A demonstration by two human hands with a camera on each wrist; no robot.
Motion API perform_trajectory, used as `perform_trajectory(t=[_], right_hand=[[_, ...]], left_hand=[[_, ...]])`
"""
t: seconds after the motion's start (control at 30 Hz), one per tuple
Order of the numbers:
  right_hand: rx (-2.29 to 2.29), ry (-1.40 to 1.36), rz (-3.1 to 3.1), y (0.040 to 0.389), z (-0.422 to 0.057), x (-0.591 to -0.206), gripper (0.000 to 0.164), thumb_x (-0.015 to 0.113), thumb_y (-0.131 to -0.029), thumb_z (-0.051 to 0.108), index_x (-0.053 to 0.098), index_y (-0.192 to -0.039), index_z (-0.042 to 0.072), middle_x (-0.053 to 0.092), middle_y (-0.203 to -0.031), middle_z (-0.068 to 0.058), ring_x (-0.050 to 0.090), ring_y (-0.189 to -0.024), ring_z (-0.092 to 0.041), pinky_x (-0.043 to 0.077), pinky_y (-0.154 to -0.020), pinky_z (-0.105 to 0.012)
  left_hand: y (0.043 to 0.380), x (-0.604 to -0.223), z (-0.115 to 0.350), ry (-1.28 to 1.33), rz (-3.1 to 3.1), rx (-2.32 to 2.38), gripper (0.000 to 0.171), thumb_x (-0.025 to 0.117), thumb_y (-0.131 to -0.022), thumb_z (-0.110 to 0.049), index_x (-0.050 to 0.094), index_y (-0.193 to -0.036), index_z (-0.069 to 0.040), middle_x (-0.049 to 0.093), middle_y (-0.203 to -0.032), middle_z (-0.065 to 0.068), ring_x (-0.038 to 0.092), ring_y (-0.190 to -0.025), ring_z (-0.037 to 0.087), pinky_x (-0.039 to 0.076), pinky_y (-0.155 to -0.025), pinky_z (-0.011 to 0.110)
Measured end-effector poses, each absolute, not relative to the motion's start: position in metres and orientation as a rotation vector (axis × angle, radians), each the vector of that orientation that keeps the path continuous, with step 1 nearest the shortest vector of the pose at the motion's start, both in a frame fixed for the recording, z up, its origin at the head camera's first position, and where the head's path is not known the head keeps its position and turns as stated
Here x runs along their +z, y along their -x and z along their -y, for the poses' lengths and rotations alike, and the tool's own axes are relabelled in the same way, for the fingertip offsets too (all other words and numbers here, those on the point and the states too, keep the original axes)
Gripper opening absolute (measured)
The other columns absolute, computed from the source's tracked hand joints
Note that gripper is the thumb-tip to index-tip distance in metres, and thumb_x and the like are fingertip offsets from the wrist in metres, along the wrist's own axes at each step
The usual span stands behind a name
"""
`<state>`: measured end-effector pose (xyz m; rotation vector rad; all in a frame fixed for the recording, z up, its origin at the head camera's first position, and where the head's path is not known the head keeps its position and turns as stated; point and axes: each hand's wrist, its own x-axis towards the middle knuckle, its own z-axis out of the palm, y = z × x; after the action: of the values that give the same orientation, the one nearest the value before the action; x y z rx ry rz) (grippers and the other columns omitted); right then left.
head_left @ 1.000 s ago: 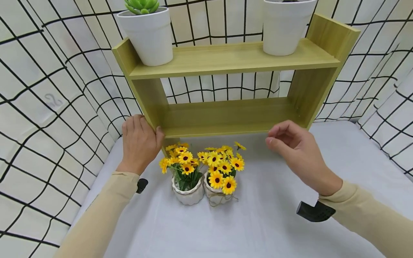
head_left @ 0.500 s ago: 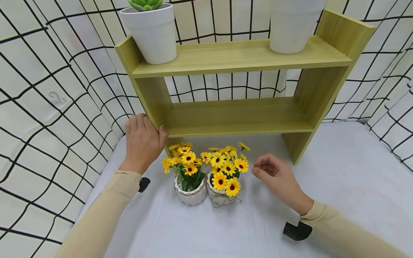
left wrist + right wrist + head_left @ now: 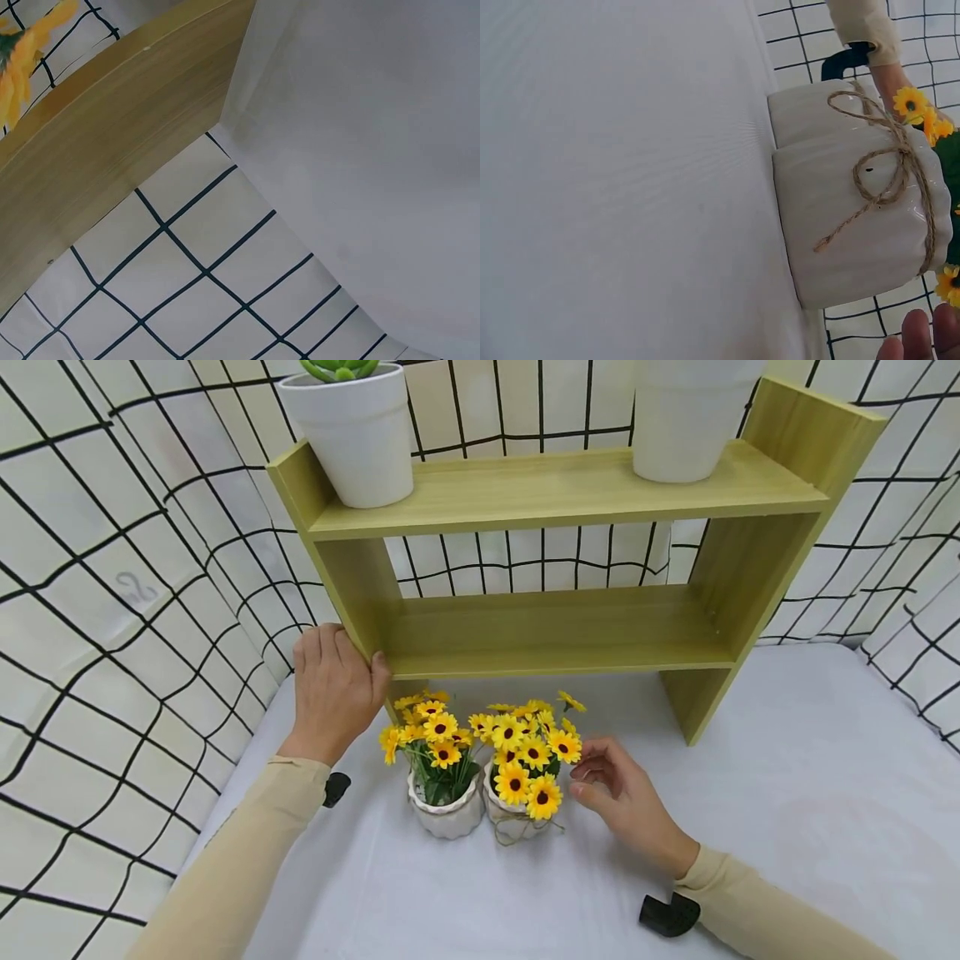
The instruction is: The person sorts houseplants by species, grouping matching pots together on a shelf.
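My left hand (image 3: 336, 693) grips the left side panel of a wooden two-tier shelf (image 3: 555, 627), its thumb at the front edge. Below the lower board, two white scalloped pots of yellow artificial sunflowers stand side by side on the white cloth. My right hand (image 3: 626, 806) is just right of the right sunflower pot (image 3: 517, 824), thumb and fingers apart and loosely bent. The right wrist view shows that pot's twine bow (image 3: 900, 154), with fingertips (image 3: 917, 337) close by its flowers. The left sunflower pot (image 3: 447, 818) sits beside it.
On the shelf's top board stand a white pot with a green succulent (image 3: 352, 439) at left and another white pot (image 3: 682, 427) at right. A black wire grid (image 3: 127, 610) over white sheeting surrounds the white cloth (image 3: 420, 902).
My right hand has come away from the lower board, moving down and left to the right sunflower pot. My left hand stays on the shelf. The view has shifted slightly.
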<state>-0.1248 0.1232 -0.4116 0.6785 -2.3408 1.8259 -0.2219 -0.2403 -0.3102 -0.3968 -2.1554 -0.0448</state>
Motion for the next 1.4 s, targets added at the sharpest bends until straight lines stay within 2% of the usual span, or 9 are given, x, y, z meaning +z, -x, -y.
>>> perform_trajectory(t=[0.17,0.3,0.47,0.7,0.87,1.07,1.4], right_hand=[[1.804,-0.626,2.446,0.127,-0.124,-0.417,0.055,0.078,-0.088,0.011,0.048,-0.133,0.004,0.064,-0.121,-0.016,0.065,-0.108,-0.022,0.054,-0.094,-0.026],[1.814,-0.639,2.488,0.13,-0.122,-0.419,0.073,0.087,-0.079,0.017,0.046,-0.139,0.009,0.062,-0.13,-0.012,0.064,-0.115,-0.026,0.054,-0.097,-0.027],[1.856,-0.71,2.479,0.132,-0.116,-0.423,0.091,0.094,-0.071,0.021,0.044,-0.146,0.015,0.057,-0.137,-0.007,0.061,-0.119,-0.02,0.054,-0.1,-0.028],[1.805,-0.744,2.576,0.134,-0.107,-0.424,0.108,0.096,-0.067,0.032,0.034,-0.155,0.031,0.052,-0.146,0.004,0.06,-0.121,-0.015,0.052,-0.102,-0.027],[1.767,-0.722,2.627,0.135,-0.102,-0.422,0.111,0.096,-0.067,0.035,0.032,-0.157,0.03,0.051,-0.151,0.005,0.058,-0.126,-0.017,0.052,-0.104,-0.028],[1.697,-0.665,2.669,0.134,-0.101,-0.424,0.107,0.095,-0.067,0.039,0.036,-0.155,0.025,0.059,-0.144,0.003,0.062,-0.122,-0.015,0.053,-0.103,-0.028],[1.59,-0.646,2.632,0.129,-0.099,-0.423,0.098,0.095,-0.067,0.033,0.044,-0.151,0.021,0.059,-0.142,0.005,0.063,-0.12,-0.014,0.055,-0.102,-0.031]], left_hand=[[0.223,-0.31,0.239,0.402,2.169,-0.052,0.044,0.033,-0.101,-0.031,0.046,-0.097,0.011,0.05,-0.098,0.03,0.039,-0.094,0.043,0.031,-0.086,0.053],[0.223,-0.31,0.24,0.399,2.175,-0.056,0.045,0.032,-0.101,-0.031,0.046,-0.096,0.011,0.049,-0.097,0.031,0.039,-0.093,0.044,0.03,-0.086,0.053],[0.223,-0.309,0.241,0.407,2.182,-0.066,0.045,0.031,-0.101,-0.031,0.045,-0.094,0.011,0.048,-0.096,0.03,0.038,-0.094,0.043,0.029,-0.087,0.053],[0.223,-0.308,0.24,0.407,2.196,-0.068,0.044,0.031,-0.101,-0.031,0.045,-0.094,0.01,0.048,-0.096,0.031,0.038,-0.094,0.044,0.028,-0.087,0.054],[0.222,-0.308,0.241,0.4,2.202,-0.076,0.044,0.031,-0.101,-0.031,0.045,-0.096,0.01,0.048,-0.097,0.03,0.037,-0.095,0.043,0.028,-0.088,0.053],[0.221,-0.309,0.241,0.396,2.206,-0.077,0.046,0.031,-0.101,-0.031,0.045,-0.098,0.012,0.048,-0.098,0.031,0.038,-0.097,0.044,0.029,-0.089,0.054],[0.222,-0.309,0.241,0.395,2.195,-0.061,0.046,0.031,-0.102,-0.032,0.046,-0.097,0.011,0.049,-0.098,0.03,0.039,-0.096,0.044,0.03,-0.088,0.054]])
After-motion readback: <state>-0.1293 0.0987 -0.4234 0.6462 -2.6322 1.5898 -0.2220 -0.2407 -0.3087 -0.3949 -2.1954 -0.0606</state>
